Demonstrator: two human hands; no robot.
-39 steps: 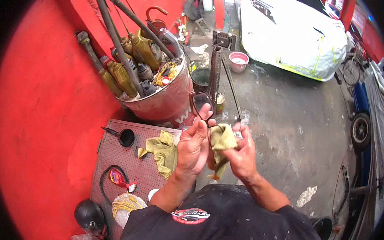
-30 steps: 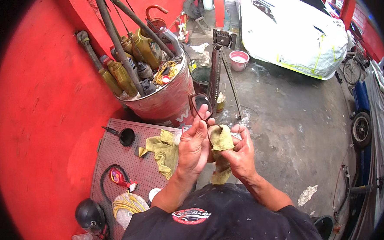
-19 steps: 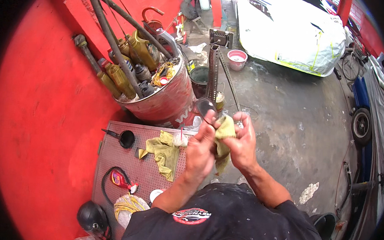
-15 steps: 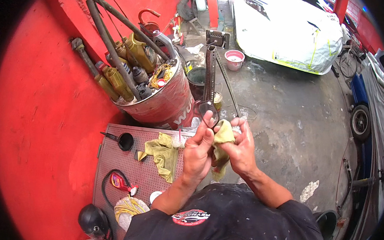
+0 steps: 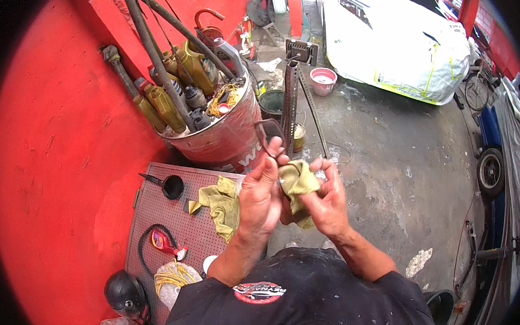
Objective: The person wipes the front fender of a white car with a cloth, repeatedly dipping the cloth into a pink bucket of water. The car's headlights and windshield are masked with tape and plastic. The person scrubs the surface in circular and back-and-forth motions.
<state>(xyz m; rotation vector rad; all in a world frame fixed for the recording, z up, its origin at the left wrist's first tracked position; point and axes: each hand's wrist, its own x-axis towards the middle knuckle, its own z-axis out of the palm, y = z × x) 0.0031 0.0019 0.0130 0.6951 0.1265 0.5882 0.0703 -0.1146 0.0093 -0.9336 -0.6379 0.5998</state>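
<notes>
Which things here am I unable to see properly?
In the head view:
Eyeglasses: partly hidden by the left hand and held yellow cloth.
White-covered vehicle: mostly hidden under its covering; the top edge cuts it off.
White round item: partly hidden by the left forearm.

One wide fisheye view, worn on the head, tilted steeply down over the black shirt [image 5: 335, 296], left hand [image 5: 260, 199] and right hand [image 5: 328, 205] framed close up, nearer than the red drum [image 5: 213, 150], white-covered vehicle [image 5: 395, 52] taken in farther off, beyond and right of the drum, edges bowed, corners blacked out.
</notes>
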